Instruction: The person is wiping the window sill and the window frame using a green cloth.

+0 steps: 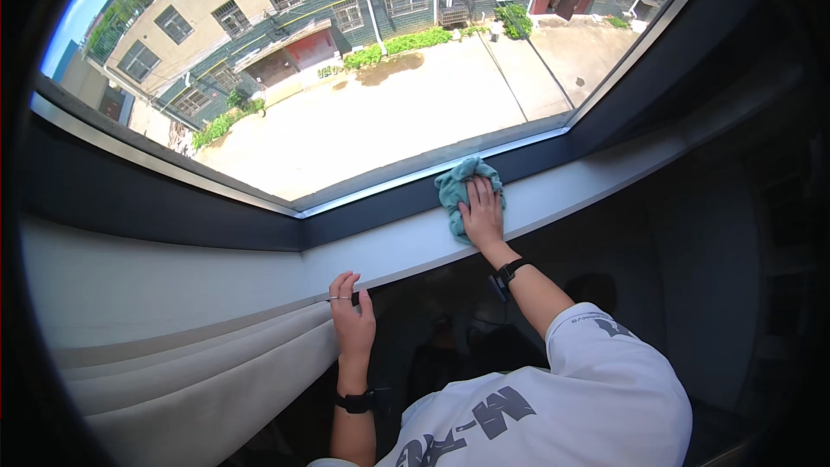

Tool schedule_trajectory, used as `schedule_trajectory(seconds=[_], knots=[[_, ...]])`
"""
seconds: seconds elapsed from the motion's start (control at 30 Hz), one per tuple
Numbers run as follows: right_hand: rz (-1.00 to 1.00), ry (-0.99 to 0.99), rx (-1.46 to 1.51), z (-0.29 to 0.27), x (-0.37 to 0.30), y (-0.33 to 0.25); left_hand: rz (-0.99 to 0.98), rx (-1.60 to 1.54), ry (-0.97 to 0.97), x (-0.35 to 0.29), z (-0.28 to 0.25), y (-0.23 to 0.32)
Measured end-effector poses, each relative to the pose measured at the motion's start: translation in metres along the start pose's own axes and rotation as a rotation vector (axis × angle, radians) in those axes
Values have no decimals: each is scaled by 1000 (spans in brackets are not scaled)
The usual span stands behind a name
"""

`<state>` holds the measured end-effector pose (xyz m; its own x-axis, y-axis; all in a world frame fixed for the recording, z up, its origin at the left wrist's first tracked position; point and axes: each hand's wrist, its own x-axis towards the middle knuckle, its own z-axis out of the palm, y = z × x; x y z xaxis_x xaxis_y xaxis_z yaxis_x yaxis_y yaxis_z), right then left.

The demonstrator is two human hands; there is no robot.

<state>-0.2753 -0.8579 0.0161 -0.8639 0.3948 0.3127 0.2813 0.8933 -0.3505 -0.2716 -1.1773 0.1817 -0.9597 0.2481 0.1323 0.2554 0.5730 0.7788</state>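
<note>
My right hand [483,215] presses a teal cloth [455,188] flat against the white window sill [406,242], close to the dark lower frame of the window [363,207]. My left hand [353,322] holds back the edge of a pale grey curtain [190,380] at the front edge of the sill; its fingers curl over the fabric. Both wrists carry a dark band. A white printed T-shirt [571,398] fills the lower right.
The large glass pane [389,95] looks down on a paved yard, green shrubs and buildings. A dark window frame runs along the sill and up the right side. Below the sill the room is dark. The curtain covers the sill's left part.
</note>
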Motion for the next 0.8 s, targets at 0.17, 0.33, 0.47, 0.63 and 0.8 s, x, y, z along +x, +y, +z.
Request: schedule_trajectory(seconds=[0.17,0.33,0.47,0.63,0.8], knots=[[-155,-82,126,-6,-8,-44,166,61,-263,31,62,43],[-59,61,67,-27,-11,30,156,45,-736,24,97,52],[137,97,-53,-38,-13,125,236,139,-925,-2,108,22],[365,141,-138,-76,-7,242,235,273,-801,12,148,45],[354,20,-51,-46,1,192,382,404,-635,35,213,46]])
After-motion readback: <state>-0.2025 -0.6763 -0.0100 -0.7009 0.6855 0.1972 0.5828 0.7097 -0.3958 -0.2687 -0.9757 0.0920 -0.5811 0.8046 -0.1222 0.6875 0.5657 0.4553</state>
